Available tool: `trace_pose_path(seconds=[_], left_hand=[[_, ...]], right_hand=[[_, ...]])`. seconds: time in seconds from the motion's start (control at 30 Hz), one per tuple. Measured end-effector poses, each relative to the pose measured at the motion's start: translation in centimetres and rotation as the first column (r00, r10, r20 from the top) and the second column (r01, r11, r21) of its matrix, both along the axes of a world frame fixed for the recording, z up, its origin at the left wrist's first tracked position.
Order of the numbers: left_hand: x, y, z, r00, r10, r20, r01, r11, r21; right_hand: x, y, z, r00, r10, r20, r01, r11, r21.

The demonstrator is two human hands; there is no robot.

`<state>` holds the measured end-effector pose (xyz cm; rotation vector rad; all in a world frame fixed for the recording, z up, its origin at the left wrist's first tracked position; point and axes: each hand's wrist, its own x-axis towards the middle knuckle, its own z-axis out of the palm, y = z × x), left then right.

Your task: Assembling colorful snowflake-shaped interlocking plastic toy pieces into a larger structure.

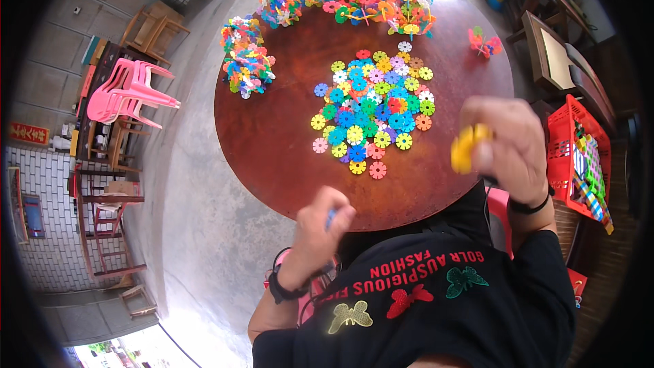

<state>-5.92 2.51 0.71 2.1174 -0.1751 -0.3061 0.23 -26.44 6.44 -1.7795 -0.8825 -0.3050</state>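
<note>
Two grips show on my feed, both drawn closed. From here I see the left hand (317, 228) over the near edge of the bench (272, 143), thumb against curled fingers, pinching a small blue piece (331, 218); its thin visible part stands roughly upright, its long axis running between the near and far edges. Beyond the bench's near right edge I have the right hand (511, 143) raised, its grip pinched around a yellow piece (466, 151). Motion blurs it, so I can't be sure whether that is one disc or several; its long axis seems slanted, lower end toward the near edge, upper end toward the right edge. Flower-shaped discs (368, 123) lie heaped around the bench's middle, mostly face up. Built clusters (248, 65) line the left and far edges, and a small red-and-green assembly (484, 44) sits by the far right edge.
</note>
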Motion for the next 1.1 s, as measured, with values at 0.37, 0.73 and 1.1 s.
trace_pose_path(seconds=[0.37,0.73,1.1], left_hand=[[7.3,1.1,-7.2,0.999,-0.015,0.05,0.007,0.988,0.156],[15.2,-4.2,-7.9,0.818,-0.098,0.567,-0.089,0.952,0.293],[16.2,-7.9,-11.3,0.865,-0.436,0.249,0.106,0.643,0.758]], right_hand=[[10.2,-1.1,-12.4,0.956,-0.264,0.125,0.286,0.758,-0.586],[9.4,-2.1,-6.6,0.908,-0.418,0.04,0.403,0.841,-0.362],[3.7,-6.6,0.8,0.893,-0.45,-0.005,0.446,0.887,-0.122]])
